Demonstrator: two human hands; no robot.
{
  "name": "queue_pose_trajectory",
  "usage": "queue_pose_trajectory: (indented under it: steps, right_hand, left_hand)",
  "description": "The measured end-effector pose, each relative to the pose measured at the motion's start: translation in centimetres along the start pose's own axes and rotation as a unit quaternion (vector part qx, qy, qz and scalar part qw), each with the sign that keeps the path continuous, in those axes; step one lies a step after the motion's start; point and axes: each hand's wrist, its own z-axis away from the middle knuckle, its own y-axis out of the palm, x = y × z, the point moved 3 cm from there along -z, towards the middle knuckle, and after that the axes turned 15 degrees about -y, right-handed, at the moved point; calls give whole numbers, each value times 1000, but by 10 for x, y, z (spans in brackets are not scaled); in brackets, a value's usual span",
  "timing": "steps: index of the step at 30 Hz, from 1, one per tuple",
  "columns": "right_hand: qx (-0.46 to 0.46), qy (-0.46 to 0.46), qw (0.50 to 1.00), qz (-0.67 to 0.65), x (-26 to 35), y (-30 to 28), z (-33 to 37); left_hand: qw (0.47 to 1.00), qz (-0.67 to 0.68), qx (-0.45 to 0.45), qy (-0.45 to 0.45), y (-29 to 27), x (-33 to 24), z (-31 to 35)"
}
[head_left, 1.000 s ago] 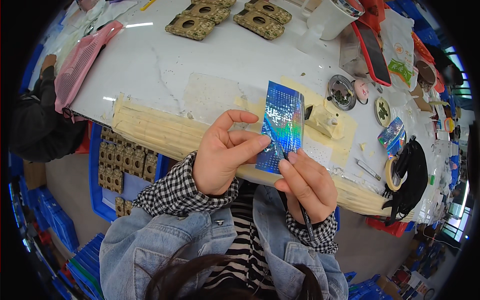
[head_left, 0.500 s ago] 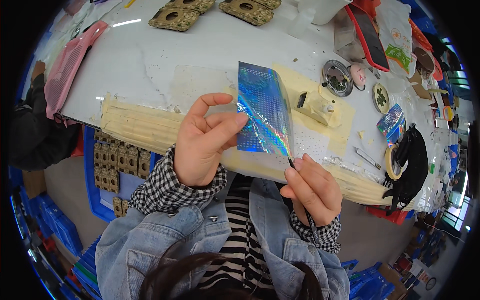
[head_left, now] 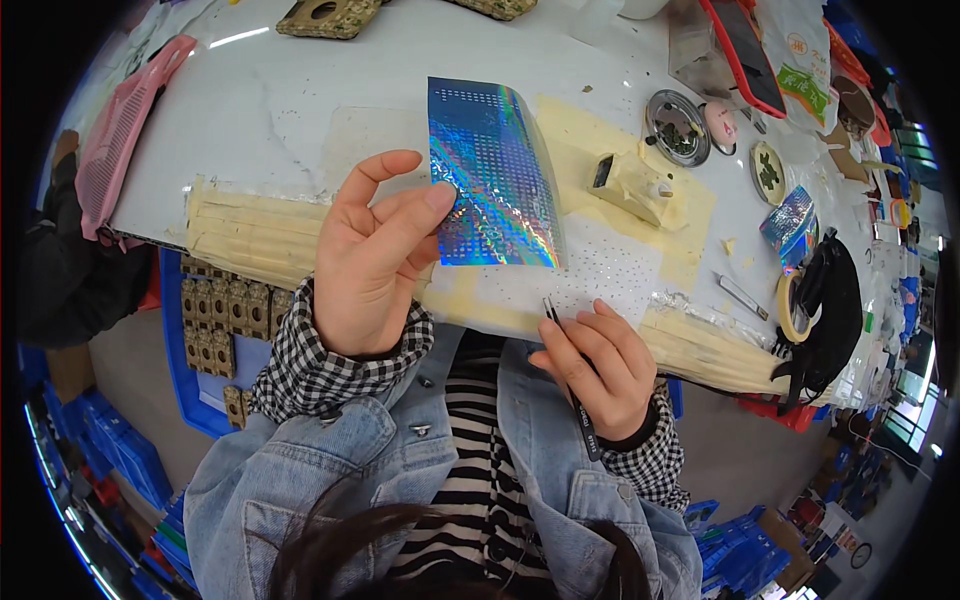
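My left hand [head_left: 368, 245] pinches a shiny blue holographic sheet [head_left: 490, 175] by its left edge, thumb in front and the index finger lifted away. Rows of small pale marks run across the sheet, and its right side curls back. In my right hand [head_left: 605, 375] is a pair of black tweezers [head_left: 584, 425], tips up, below the sheet's lower right corner and apart from it. Whether the tips hold anything is too small to tell. Beneath lies a white paper [head_left: 610, 270] dotted with tiny dark specks.
A block wrapped in cream tape [head_left: 640, 190] stands behind the paper. To the right are a round metal dish [head_left: 678, 128], a knife-like tool [head_left: 742, 297], a tape roll [head_left: 797, 308] and a black pouch [head_left: 832, 320]. A blue tray [head_left: 190, 395] of camouflage parts sits below the table's left edge.
The sheet and my left hand have moved left and upward. The tweezers, at the sheet's lower right corner before, have come away from it, down and to the left. The view has shifted slightly.
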Motion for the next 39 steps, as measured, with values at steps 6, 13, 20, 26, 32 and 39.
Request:
queue_pose_trajectory:
  steps: [6, 13, 20, 26, 32, 39]
  right_hand:
    - [62, 2, 998, -7, 2, -1, -7]
    - [124, 22, 991, -45, 2, -6, -13]
    - [52, 48, 993, -97, -7, -25, -8]
    - [-58, 110, 984, -128, -10, -40, -11]
    - [-121, 93, 974, -165, -9, -32, -38]
    - [-130, 55, 978, -154, -13, -27, -57]
  left_hand:
    - [1000, -1, -3, -1, -2, 1, 0]
    - [1000, -6, -6, -6, 0, 1, 1]
    - [1000, -12, 17, -9, -3, 1, 2]
    - [999, -29, 20, -26, 4, 2, 2]
    - [997, -45, 26, -49, 5, 10, 3]
    - [997, -40, 52, -45, 12, 16, 3]
